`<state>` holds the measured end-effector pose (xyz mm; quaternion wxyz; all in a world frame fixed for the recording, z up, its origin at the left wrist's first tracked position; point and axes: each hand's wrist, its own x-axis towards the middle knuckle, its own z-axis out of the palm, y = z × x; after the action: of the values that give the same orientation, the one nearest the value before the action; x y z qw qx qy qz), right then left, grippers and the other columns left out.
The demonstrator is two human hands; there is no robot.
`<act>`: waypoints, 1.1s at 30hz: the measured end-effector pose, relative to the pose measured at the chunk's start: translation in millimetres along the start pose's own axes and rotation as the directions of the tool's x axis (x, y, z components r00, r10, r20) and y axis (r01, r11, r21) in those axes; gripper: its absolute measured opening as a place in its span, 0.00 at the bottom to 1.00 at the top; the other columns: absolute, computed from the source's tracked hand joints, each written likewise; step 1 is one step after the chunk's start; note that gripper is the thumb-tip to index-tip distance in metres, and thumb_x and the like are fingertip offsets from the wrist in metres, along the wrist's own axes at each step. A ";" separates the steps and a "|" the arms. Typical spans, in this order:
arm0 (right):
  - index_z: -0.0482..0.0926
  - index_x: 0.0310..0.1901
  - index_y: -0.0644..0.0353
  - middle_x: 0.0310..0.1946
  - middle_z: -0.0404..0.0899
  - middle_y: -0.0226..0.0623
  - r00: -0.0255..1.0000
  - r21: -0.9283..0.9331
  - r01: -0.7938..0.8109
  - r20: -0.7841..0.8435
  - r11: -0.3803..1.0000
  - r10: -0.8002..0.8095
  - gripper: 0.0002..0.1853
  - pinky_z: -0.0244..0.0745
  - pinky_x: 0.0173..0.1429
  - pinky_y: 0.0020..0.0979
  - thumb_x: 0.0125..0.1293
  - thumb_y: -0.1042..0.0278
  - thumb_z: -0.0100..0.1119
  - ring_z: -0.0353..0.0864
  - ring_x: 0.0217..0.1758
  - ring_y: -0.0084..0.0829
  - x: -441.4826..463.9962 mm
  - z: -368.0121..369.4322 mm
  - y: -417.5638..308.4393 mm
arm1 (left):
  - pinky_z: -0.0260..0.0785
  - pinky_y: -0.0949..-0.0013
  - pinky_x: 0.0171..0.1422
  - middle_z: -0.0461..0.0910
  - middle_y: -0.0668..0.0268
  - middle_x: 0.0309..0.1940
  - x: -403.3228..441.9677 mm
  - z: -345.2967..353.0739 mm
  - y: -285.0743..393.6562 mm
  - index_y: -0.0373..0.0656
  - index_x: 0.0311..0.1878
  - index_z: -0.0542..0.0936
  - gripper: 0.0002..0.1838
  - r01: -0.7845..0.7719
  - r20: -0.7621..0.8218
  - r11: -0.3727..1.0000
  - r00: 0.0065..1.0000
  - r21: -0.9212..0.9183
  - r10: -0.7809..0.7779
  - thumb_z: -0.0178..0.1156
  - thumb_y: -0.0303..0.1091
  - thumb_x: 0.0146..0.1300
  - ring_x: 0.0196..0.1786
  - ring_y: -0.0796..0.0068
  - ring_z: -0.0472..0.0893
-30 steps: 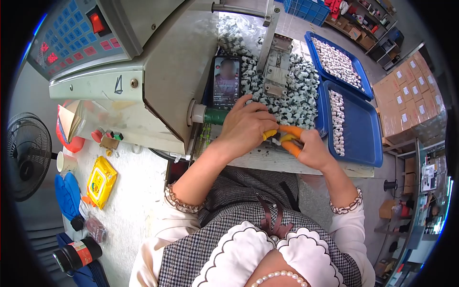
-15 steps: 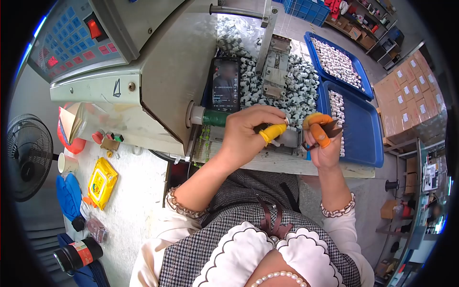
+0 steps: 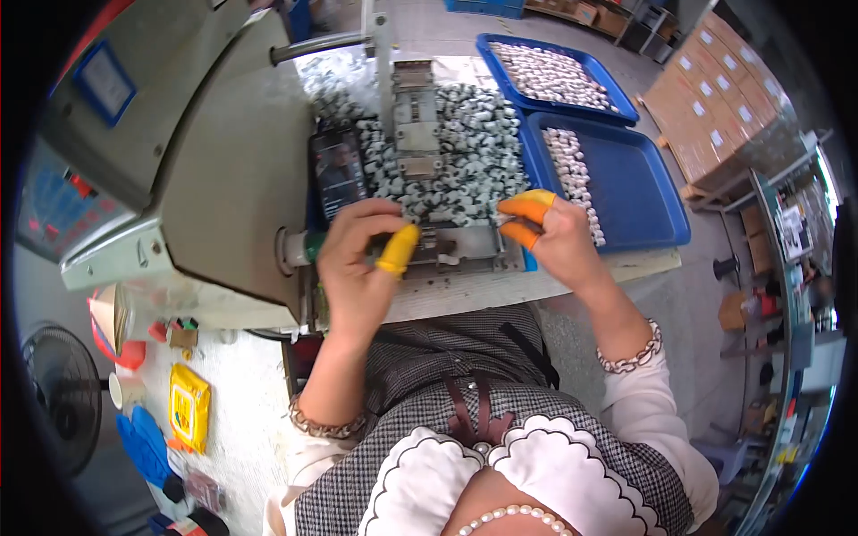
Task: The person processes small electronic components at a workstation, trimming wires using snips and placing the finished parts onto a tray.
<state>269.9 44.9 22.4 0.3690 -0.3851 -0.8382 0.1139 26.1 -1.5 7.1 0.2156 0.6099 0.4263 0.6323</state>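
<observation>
My left hand (image 3: pixel 357 263) is at the left end of a metal fixture (image 3: pixel 469 243) on the bench. Its fingers curl over towards the thumb, which wears a yellow cover; anything between the close tips is too small to make out. To the right of the fixture is my right hand (image 3: pixel 563 241), with orange and yellow covers on thumb and forefinger. Those two tips stand apart near the pile, and I see nothing between them. Many small white and dark parts (image 3: pixel 478 147) lie heaped behind the fixture. One small pale piece (image 3: pixel 447 259) sits at the fixture's front.
A large machine housing (image 3: pixel 232 170) stands at the left, its metal arm (image 3: pixel 380 80) over the heap. A phone (image 3: pixel 338 171) leans beside the parts. Two blue trays (image 3: pixel 639 183) at the right hold rows of parts. Yellow wipes (image 3: pixel 189 406) lie on the left table; cartons (image 3: pixel 715 94) stand behind.
The view has shifted, with the bench farther left in it. My hands have moved apart around the fixture. The right fingers have uncurled, and the dark pointed item near them no longer shows.
</observation>
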 end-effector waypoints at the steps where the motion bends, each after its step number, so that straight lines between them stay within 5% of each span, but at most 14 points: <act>1: 0.83 0.43 0.61 0.32 0.83 0.43 0.968 0.020 -0.247 0.060 0.969 0.245 0.15 0.78 0.39 0.31 0.51 0.72 0.70 0.83 0.32 0.34 -7.2 -10.2 17.2 | 0.69 0.70 0.52 0.80 0.61 0.42 -0.1 -9.1 0.0 0.37 0.36 0.81 0.12 -0.067 -0.017 0.989 0.997 0.129 0.070 0.63 0.15 0.47 0.45 0.67 0.79; 3: 0.83 0.42 0.63 0.32 0.84 0.43 0.845 -0.043 -0.534 -0.012 0.844 0.535 0.14 0.78 0.40 0.29 0.52 0.72 0.70 0.84 0.33 0.29 -17.4 -35.4 53.1 | 0.69 0.69 0.53 0.79 0.60 0.43 -1.5 -22.5 0.3 0.38 0.38 0.81 0.14 -0.109 -0.030 0.936 0.992 0.334 0.126 0.61 0.14 0.46 0.46 0.64 0.79; 7: 0.82 0.39 0.65 0.32 0.85 0.41 0.747 -0.182 -0.664 -0.192 0.725 0.636 0.13 0.78 0.40 0.28 0.52 0.70 0.71 0.85 0.33 0.28 -39.2 -79.9 144.5 | 0.65 0.62 0.60 0.79 0.61 0.44 -8.1 -38.5 -11.1 0.39 0.43 0.80 0.19 -0.048 -0.042 0.825 0.995 0.564 0.086 0.58 0.16 0.44 0.49 0.59 0.76; 11: 0.84 0.40 0.63 0.27 0.84 0.36 0.696 -0.160 -0.718 -0.126 0.678 0.707 0.12 0.76 0.30 0.26 0.53 0.72 0.70 0.82 0.25 0.24 -35.5 -75.9 194.4 | 0.60 0.58 0.63 0.79 0.63 0.43 -8.4 -41.0 -17.2 0.41 0.44 0.80 0.19 -0.103 0.038 0.657 0.993 0.747 0.112 0.59 0.19 0.45 0.48 0.60 0.75; 12: 0.84 0.40 0.62 0.26 0.84 0.35 0.753 -0.174 -0.657 -0.103 0.734 0.650 0.11 0.74 0.25 0.25 0.53 0.73 0.69 0.79 0.22 0.22 -37.1 -69.7 206.9 | 0.58 0.57 0.64 0.79 0.63 0.42 -9.9 -41.8 -22.4 0.41 0.44 0.80 0.18 -0.143 0.097 0.595 0.989 0.791 0.108 0.58 0.21 0.46 0.48 0.61 0.75; 17: 0.85 0.37 0.62 0.24 0.83 0.33 0.719 -0.163 -0.678 0.051 0.716 0.693 0.10 0.72 0.24 0.25 0.51 0.74 0.70 0.75 0.19 0.20 -30.0 -59.3 223.9 | 0.54 0.55 0.65 0.79 0.65 0.40 -11.1 -36.6 -29.2 0.43 0.43 0.79 0.18 -0.176 0.167 0.481 0.984 0.859 0.063 0.57 0.23 0.45 0.49 0.64 0.75; 18: 0.85 0.36 0.61 0.26 0.83 0.35 0.698 -0.193 -0.694 0.054 0.693 0.714 0.11 0.75 0.30 0.28 0.50 0.72 0.72 0.79 0.23 0.26 -27.3 -60.9 222.6 | 0.54 0.55 0.65 0.79 0.65 0.40 -11.7 -35.1 -28.9 0.43 0.43 0.79 0.18 -0.165 0.158 0.481 0.986 0.861 0.057 0.57 0.23 0.45 0.49 0.64 0.75; 20: 0.85 0.37 0.59 0.30 0.83 0.39 0.857 -0.542 -0.420 0.029 0.728 0.515 0.13 0.77 0.38 0.33 0.47 0.71 0.73 0.83 0.31 0.34 -24.7 -66.1 212.2 | 0.54 0.55 0.65 0.79 0.66 0.40 -10.8 -33.0 -26.8 0.43 0.43 0.79 0.18 -0.165 0.160 0.475 0.986 0.864 0.052 0.57 0.24 0.44 0.49 0.65 0.75; 21: 0.85 0.36 0.59 0.33 0.82 0.41 0.822 -0.572 -0.473 -0.013 0.670 0.569 0.12 0.77 0.44 0.36 0.48 0.69 0.72 0.83 0.38 0.39 -12.2 -66.0 181.4 | 0.55 0.56 0.64 0.79 0.66 0.40 -10.3 -32.5 -24.9 0.43 0.43 0.79 0.18 -0.178 0.171 0.463 0.984 0.868 0.057 0.57 0.26 0.45 0.49 0.65 0.75; 24: 0.85 0.36 0.59 0.32 0.84 0.43 0.917 -0.313 -0.331 0.115 0.890 0.382 0.08 0.78 0.42 0.34 0.53 0.70 0.67 0.85 0.35 0.38 5.9 -54.6 130.3 | 0.55 0.56 0.63 0.79 0.67 0.39 -10.3 -31.5 -25.3 0.43 0.44 0.79 0.17 -0.184 0.176 0.457 0.982 0.870 0.062 0.58 0.27 0.46 0.48 0.66 0.75; 27: 0.85 0.37 0.57 0.30 0.84 0.42 0.857 -0.283 -0.314 0.327 0.906 0.399 0.09 0.79 0.42 0.35 0.52 0.67 0.67 0.85 0.34 0.40 19.6 -28.3 91.4 | 0.55 0.56 0.63 0.78 0.68 0.38 -9.7 -30.1 -27.8 0.44 0.43 0.79 0.17 -0.194 0.173 0.468 0.981 0.862 0.089 0.59 0.28 0.46 0.48 0.67 0.75; 33: 0.83 0.34 0.62 0.30 0.84 0.45 0.774 -0.451 -0.297 0.403 0.842 0.489 0.12 0.78 0.44 0.38 0.48 0.68 0.72 0.85 0.36 0.43 28.6 9.4 103.9 | 0.57 0.57 0.62 0.77 0.69 0.36 -9.8 -26.0 -29.2 0.45 0.41 0.80 0.18 -0.184 0.147 0.509 0.983 0.841 0.112 0.63 0.29 0.42 0.47 0.67 0.74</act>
<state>309.2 137.0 -18.4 0.0272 -0.5723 -0.8093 0.1295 -4.4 -0.5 -19.2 -0.1489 0.6941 0.6187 0.3365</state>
